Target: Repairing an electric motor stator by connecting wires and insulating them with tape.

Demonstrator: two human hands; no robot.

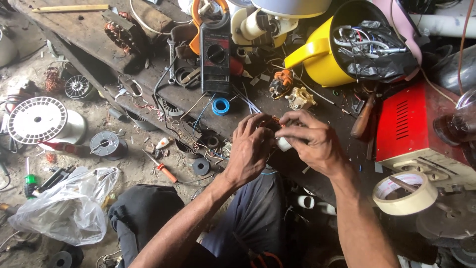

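**Both hands on a small wound part above the desk edge**

Left hand and right hand meet over the front edge of the wooden desk. Between them sits a small part: coppery-orange windings show at the top, a white piece shows at the lower right. Most of it is hidden by the fingers.

Left grip: fingers curled around the part from the left, closed on it. Right grip: thumb and forefinger pinched narrow on the white piece; remaining fingers arch over the top. Both forearms enter from the bottom of the view, above the person's dark-trousered knees.

On the desk, behind the hands:
- black clamp meter with an orange jaw, standing upright
- blue tape roll, just in front of the meter
- yellow jug tipped on its side, filled with wires and a black bag
- cream-coloured switch block, near the jug
- red metal box, right of the hands
- masking tape roll, lying in front of the red box

On the floor, left: white wire spool, a clear plastic bag, an orange-handled screwdriver.
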